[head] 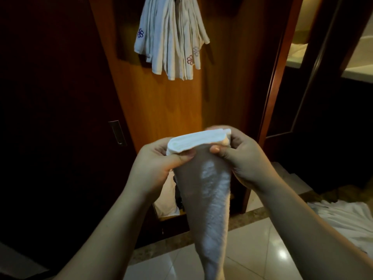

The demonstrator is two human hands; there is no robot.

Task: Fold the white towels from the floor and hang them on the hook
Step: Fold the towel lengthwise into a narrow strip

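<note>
From the head camera, both hands hold up a white towel in front of a wooden panel. The left hand grips the towel's folded top edge at its left end, thumb pressed over the front and fingers curled behind. The right hand pinches the right end of the same folded edge, thumb tip on the front of the cloth and the fingers wrapped round the back. The top of the towel is folded into a thick, layered band between the two hands, and the rest hangs down in a narrowing length toward the bottom of the view. Higher on the panel, a bunch of hung towels drapes down in folds, some bearing small embroidered flower marks; the hook itself lies in shadow and cannot be made out. On the tiled floor at the right lies a crumpled floor towel, well apart from the hands. Behind the left wrist a pale cloth shows low against the panel.
</note>
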